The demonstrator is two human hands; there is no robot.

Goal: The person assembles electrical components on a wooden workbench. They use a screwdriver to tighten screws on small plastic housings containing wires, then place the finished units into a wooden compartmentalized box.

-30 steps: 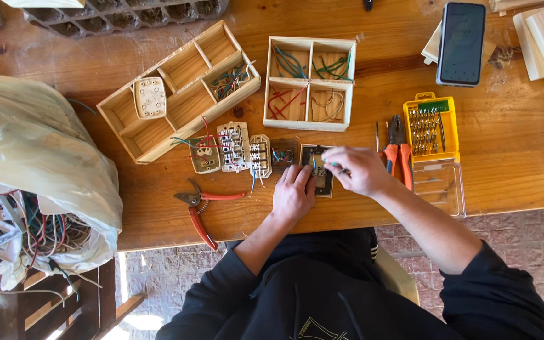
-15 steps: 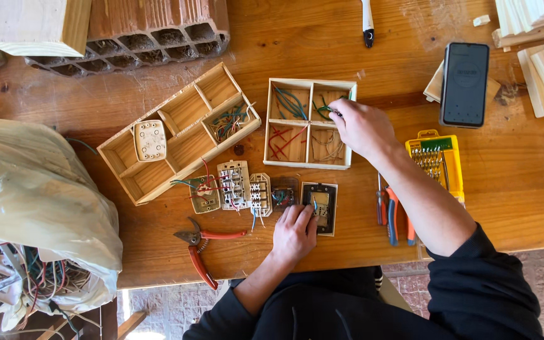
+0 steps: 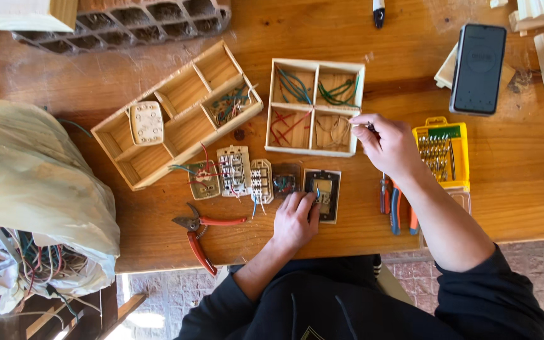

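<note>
Fingers of the left hand press the black switch plate steady at centre frame; the right hand pinches something small beside the wooden wire tray, too small to identify.

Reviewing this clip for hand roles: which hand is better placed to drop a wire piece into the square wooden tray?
Right. The right hand pinches something small at the square tray's right edge, beside its lower right compartment. The left hand rests on the switch module, nearer the person.

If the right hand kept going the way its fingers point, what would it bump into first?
The right hand points left toward the square wooden tray of sorted wires. It would probably meet the tray's right wall first; its fingertips already look almost there.
</note>
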